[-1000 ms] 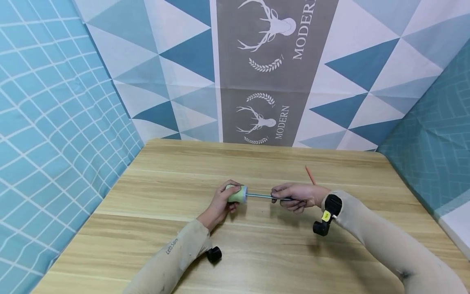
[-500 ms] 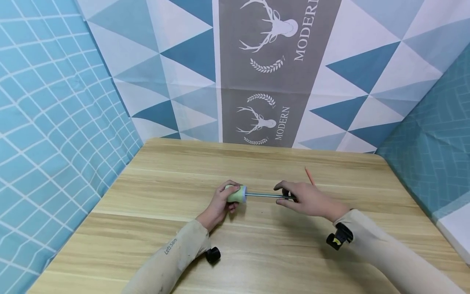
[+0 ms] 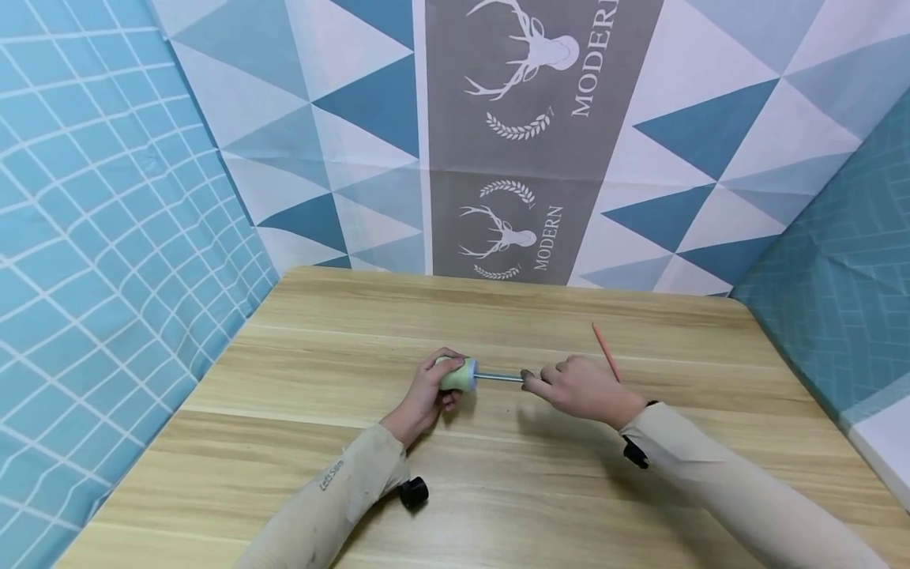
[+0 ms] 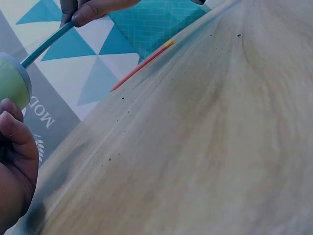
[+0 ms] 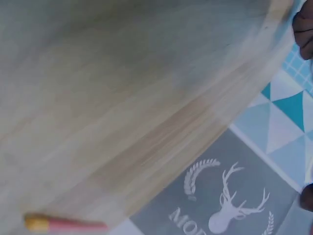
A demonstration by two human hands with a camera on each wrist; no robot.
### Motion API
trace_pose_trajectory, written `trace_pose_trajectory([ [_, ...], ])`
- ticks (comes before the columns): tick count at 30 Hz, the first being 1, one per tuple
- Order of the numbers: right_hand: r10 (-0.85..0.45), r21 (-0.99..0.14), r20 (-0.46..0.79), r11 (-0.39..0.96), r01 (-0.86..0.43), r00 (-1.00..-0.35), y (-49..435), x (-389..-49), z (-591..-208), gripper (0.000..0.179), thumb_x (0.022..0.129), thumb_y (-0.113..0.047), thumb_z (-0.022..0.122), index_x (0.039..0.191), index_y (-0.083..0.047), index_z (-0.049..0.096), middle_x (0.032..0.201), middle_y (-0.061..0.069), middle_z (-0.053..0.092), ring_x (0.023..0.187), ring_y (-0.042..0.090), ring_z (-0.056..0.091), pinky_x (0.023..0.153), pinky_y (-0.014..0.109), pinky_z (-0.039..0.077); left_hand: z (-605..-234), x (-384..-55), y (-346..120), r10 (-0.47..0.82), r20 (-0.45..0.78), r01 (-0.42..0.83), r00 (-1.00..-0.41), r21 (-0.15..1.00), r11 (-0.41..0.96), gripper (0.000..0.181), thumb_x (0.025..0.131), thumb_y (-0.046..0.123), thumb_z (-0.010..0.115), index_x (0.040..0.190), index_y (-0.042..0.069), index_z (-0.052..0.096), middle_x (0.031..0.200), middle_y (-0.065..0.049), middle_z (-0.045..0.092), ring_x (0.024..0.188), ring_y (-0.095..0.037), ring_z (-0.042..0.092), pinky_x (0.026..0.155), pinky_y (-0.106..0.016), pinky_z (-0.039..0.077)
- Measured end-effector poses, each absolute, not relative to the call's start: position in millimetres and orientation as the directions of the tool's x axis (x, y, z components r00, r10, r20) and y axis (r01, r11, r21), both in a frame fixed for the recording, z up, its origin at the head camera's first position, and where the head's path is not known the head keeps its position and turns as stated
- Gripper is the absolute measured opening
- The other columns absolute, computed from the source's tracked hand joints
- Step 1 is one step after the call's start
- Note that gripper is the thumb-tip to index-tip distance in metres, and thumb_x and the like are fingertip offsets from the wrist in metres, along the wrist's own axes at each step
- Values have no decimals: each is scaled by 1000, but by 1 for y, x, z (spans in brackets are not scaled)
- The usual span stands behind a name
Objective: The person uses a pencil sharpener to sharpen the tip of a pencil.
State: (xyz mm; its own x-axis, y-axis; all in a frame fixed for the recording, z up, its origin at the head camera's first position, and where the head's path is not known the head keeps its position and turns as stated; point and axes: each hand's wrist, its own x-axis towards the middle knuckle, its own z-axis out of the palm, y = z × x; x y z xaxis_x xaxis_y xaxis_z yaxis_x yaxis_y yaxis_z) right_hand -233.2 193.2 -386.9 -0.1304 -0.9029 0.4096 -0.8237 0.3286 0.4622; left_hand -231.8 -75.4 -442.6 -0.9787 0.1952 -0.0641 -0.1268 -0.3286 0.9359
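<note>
My left hand (image 3: 424, 393) grips a green barrel-shaped thing (image 3: 457, 376) with a pale lavender rim, held over the table at the middle of the head view. A thin teal rod, pencil-like (image 3: 500, 377), sticks out of its rim toward the right. My right hand (image 3: 584, 389) pinches this rod between thumb and finger, with dark smudges on the fingertips. In the left wrist view the rod (image 4: 48, 44) runs from the green thing (image 4: 13, 82) up to my right hand (image 4: 98, 10). Whatever lies inside the green thing is hidden.
A thin red pencil-like stick (image 3: 607, 352) with a yellow end (image 4: 169, 43) lies on the wooden table (image 3: 341, 316), just behind my right hand. Patterned cloths (image 3: 355, 118) hang around the back and sides.
My right hand turned over, loosened its fingers around the rod and now pinches it again closer to the green thing. More of the red stick shows. The left hand has kept its place.
</note>
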Motion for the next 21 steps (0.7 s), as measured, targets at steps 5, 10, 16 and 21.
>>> trace_pose_trajectory([
  [5, -858, -140, 322, 375, -916, -401, 189, -234, -385, 20, 108, -24, 41, 95, -12, 51, 59, -10, 45, 48, -4, 23, 43, 14, 25, -441, -232, -76, 193, -74, -136, -978, 934, -330, 9, 88, 18, 62, 83, 23, 67, 71, -6, 57, 46, -11, 47, 38, -21, 36],
  [10, -785, -651, 73, 430, -626, -615, 188, -236, -377, 13, 104, -14, 52, 95, -6, 57, 57, -11, 37, 46, 0, 28, 44, 20, 29, -441, -232, -77, 212, -68, -135, -975, 938, -320, 10, 89, 18, 61, 83, 23, 67, 72, -7, 57, 46, -11, 46, 39, -21, 36],
  [16, -725, -900, -254, 420, -119, -640, 192, -243, -368, 34, 106, -24, 49, 101, 10, 46, 53, -5, 27, 41, 10, 19, 38, 24, 21, -441, -232, -76, 214, -69, -137, -974, 936, -324, 10, 88, 17, 61, 84, 23, 68, 72, -7, 57, 46, -11, 46, 39, -22, 35],
  [21, -759, -930, -361, 333, 152, -542, 194, -247, -369, 27, 107, -23, 45, 97, 2, 43, 52, -6, 25, 40, 7, 20, 37, 22, 19, -442, -232, -75, 221, -61, -132, -973, 937, -324, 9, 89, 18, 60, 85, 22, 67, 73, -7, 57, 46, -10, 46, 39, -21, 35],
])
